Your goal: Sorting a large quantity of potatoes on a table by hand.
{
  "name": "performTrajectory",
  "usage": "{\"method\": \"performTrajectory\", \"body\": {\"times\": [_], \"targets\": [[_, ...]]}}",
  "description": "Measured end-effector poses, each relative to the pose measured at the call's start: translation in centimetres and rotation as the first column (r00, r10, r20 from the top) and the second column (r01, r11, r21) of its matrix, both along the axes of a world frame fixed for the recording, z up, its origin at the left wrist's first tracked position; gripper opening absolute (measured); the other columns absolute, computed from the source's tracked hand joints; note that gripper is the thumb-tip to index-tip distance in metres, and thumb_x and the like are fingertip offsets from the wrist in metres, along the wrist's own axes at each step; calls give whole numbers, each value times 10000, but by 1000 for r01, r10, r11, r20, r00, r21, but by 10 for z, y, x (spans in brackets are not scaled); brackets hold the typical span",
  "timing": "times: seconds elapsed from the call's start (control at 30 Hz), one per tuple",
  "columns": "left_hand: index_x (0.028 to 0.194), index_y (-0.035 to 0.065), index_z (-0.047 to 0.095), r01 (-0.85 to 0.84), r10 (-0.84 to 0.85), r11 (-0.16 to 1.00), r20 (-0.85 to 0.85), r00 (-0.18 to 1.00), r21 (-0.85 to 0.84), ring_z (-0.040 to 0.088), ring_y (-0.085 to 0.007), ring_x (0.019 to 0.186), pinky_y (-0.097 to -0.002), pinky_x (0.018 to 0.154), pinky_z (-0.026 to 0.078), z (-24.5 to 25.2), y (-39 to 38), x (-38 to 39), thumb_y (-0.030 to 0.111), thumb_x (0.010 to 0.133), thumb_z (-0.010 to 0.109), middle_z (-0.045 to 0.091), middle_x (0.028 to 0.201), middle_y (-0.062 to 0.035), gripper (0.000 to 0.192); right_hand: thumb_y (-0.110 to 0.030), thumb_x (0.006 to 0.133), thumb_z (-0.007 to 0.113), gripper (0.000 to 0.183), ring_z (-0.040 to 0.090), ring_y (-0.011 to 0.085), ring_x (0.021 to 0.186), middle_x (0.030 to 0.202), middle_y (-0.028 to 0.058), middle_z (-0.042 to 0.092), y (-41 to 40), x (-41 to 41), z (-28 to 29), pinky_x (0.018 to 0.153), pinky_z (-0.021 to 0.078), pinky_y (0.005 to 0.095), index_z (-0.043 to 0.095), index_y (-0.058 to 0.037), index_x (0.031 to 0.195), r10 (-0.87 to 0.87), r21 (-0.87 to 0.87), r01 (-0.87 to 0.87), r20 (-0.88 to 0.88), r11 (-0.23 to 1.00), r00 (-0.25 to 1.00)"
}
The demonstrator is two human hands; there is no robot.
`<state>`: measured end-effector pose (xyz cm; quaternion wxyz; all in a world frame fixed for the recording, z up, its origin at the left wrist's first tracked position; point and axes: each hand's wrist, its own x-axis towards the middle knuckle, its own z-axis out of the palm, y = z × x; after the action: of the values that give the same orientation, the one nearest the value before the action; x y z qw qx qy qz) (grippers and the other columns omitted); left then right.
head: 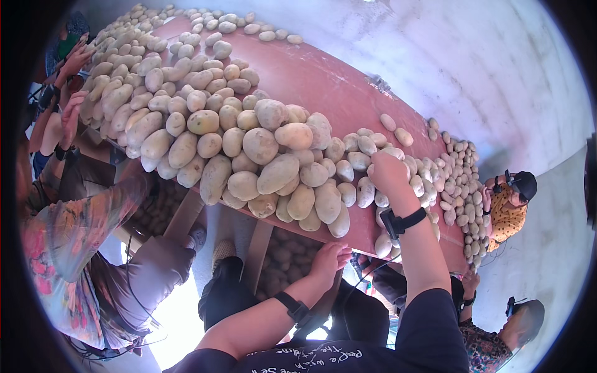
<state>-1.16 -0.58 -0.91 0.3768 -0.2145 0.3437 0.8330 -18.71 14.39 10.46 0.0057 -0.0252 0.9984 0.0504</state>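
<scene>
Potatoes (277,175) lie heaped along the near side of a red tabletop (303,77). My right hand (388,171) reaches across the table into a thinner stretch of them, knuckles up. Its fingertips are hidden, so whether it grips a potato is unclear. A long pale potato (365,191) lies just below that hand. Closer to my body, my left hand (329,263) hovers by the table's front edge, under the overhanging potatoes. Its fingers are loosely bent and slightly apart, with nothing seen in them. Both wrists wear black straps.
Beneath the table more potatoes (287,261) sit between wooden legs (256,256). At left is a co-worker in a floral sleeve (88,224), with other hands (74,109) beyond. Two people in caps (521,185) work at right. A pale wall (447,60) rises behind the table.
</scene>
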Motion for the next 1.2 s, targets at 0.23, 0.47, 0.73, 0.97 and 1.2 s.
{"method": "performTrajectory", "body": {"times": [0.23,0.47,0.73,0.97,1.2], "targets": [[1040,91,572,-6,6,1000,-4,1000,6,623,-162,922,-285,793,477,2,1,-1,252,898,508,647,1028,-72,224,-192,735,677,324,639,312,889,945,150,659,17,1,-18,739,515,415,580,-34,1001,-262,175,236,142,956,955],[1080,60,558,7,-7,1000,-3,1000,-4,608,-177,952,-295,817,455,4,1,0,242,901,475,635,1036,-93,268,-233,839,521,276,644,339,875,920,169,663,12,2,-7,719,514,430,577,-13,997,-240,41,237,83,971,967],[1023,96,580,-2,2,1000,-6,1000,0,618,-167,928,-303,816,471,-5,1,1,259,887,529,644,1043,-68,218,-326,847,533,329,635,328,798,840,178,646,-56,-1,19,660,502,436,574,-15,947,-88,-100,68,-202,993,975],[1016,91,580,-11,10,1000,8,1000,23,619,-170,916,-296,807,471,-2,0,1,267,863,561,642,1023,-72,234,-321,850,552,291,634,312,792,836,134,643,-71,3,13,655,508,425,624,-43,898,50,-236,-87,-159,968,986],[1025,84,570,16,-16,1000,2,1000,-6,616,-179,914,-290,785,485,-1,0,2,258,860,568,641,1020,-81,240,-219,807,572,224,651,317,781,802,166,662,-10,16,-4,658,516,424,682,-25,830,-181,-43,187,130,981,975]]}}
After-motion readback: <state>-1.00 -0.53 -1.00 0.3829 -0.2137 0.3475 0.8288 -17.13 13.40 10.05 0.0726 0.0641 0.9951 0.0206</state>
